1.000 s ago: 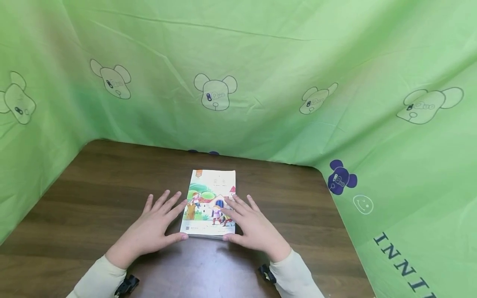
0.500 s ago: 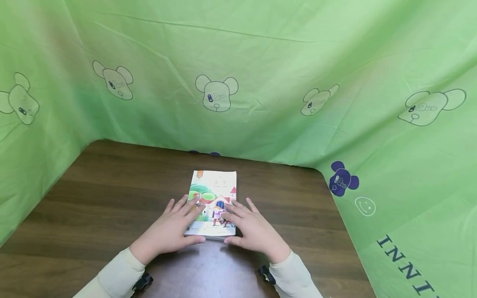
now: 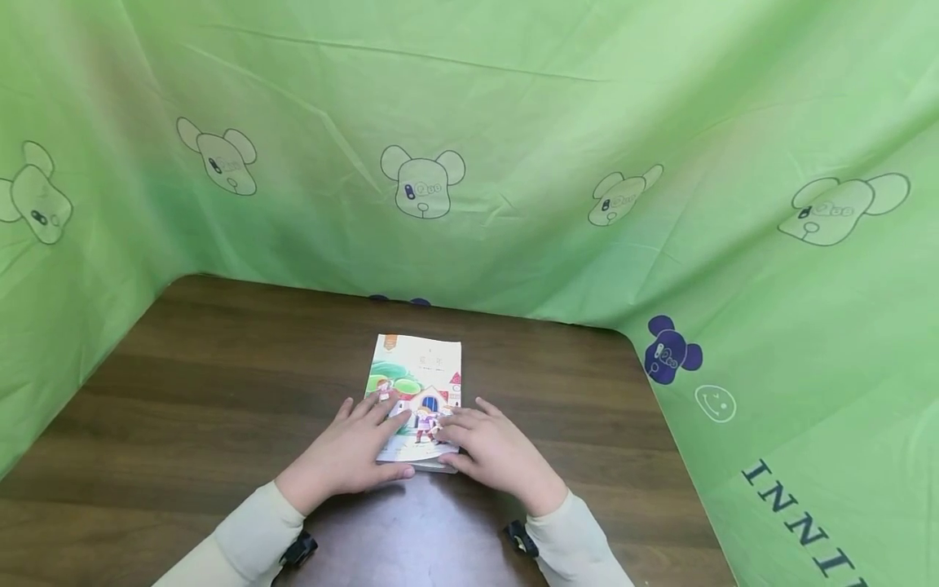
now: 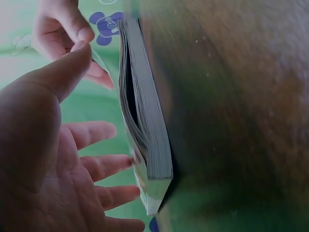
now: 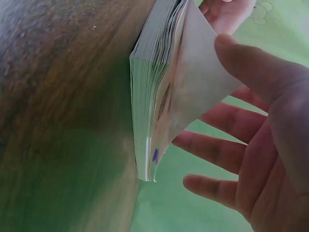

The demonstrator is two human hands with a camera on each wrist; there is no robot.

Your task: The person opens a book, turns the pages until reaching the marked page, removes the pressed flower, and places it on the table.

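A paperback book with a colourful cartoon cover lies flat on the wooden table. My right hand pinches the near right corner of its front cover, thumb beneath and fingers above. In the right wrist view that cover bends up, away from the page block. My left hand lies at the book's left side, its extended fingertips over the cover and its thumb near the front edge. The left wrist view shows a gap among the pages near the cover, with left fingers against the cover.
The dark brown wooden table carries the book. A green cloth printed with bear heads hangs along the back and both sides. Dark wrist devices sit at both cream sleeves.
My left hand has moved right, onto the book's left side. The right fingers have drawn in on the near right corner, and the cover there has lifted.
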